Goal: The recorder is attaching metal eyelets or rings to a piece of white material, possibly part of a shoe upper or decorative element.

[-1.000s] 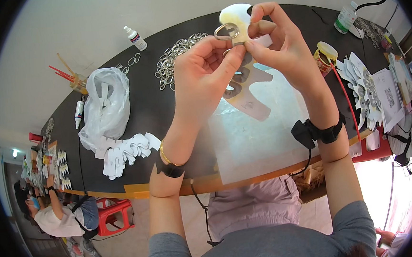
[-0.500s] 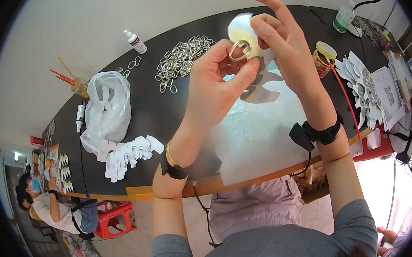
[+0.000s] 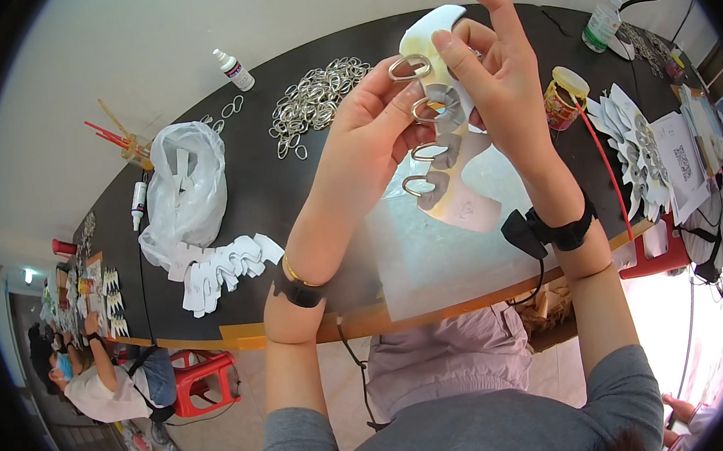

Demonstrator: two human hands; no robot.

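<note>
Several white cut pieces (image 3: pixel 226 273) lie near the dark table's (image 3: pixel 272 202) front edge; metal rings (image 3: pixel 315 105) are heaped farther back, probably for easy reach. The left hand (image 3: pixel 367 129) pinches at the pale strip's (image 3: pixel 452 117) ring-lined left side, above a translucent sheet (image 3: pixel 441 283) with room to move. The right hand (image 3: pixel 498 82) grips the strip's opposite side, one finger raised, likely steadying it; a yellow-rimmed tub (image 3: pixel 561 109) stands beyond.

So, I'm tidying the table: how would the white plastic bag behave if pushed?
The plastic bag looks floppy, its thin walls being crumpled. It's probably light, with seemingly thin white pieces inside. Pushed, it would likely crumple rather than roll, given its slack shape.
</note>
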